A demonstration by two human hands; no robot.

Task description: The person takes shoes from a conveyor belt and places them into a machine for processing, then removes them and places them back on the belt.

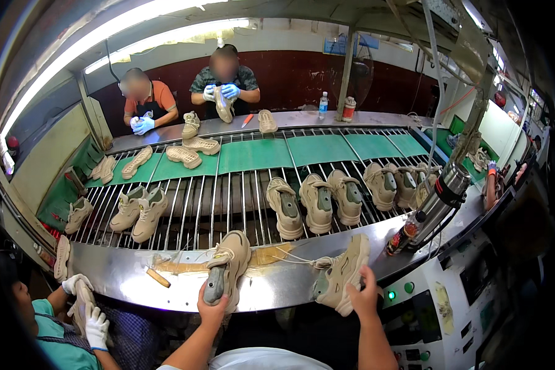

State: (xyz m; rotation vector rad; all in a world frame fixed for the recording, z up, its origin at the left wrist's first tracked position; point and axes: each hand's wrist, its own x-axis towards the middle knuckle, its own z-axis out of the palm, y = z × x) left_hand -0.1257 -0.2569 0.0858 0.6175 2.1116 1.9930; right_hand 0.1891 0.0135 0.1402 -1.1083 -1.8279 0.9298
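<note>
My left hand (211, 311) is closed around the heel end of a beige sneaker (235, 254), which rests on the metal ledge, toe away from me. A grey-green last shows in its opening. My right hand (365, 295) grips the sole side of another beige sneaker (346, 269), tilted over the ledge's front edge with its toe up. That shoe's loose lace (296, 256) trails left across brown tape. Left of the first sneaker lies a short yellow-brown stick-like piece (158, 277).
Beyond the ledge (191, 299), rollers (228, 209) carry several sneakers (317, 203); soles (184, 156) lie on a green belt (253, 155). A thermos (441, 200) and dark bottle (406, 233) stand right, above a control panel (416, 308). Gloved co-workers handle shoes at left and across.
</note>
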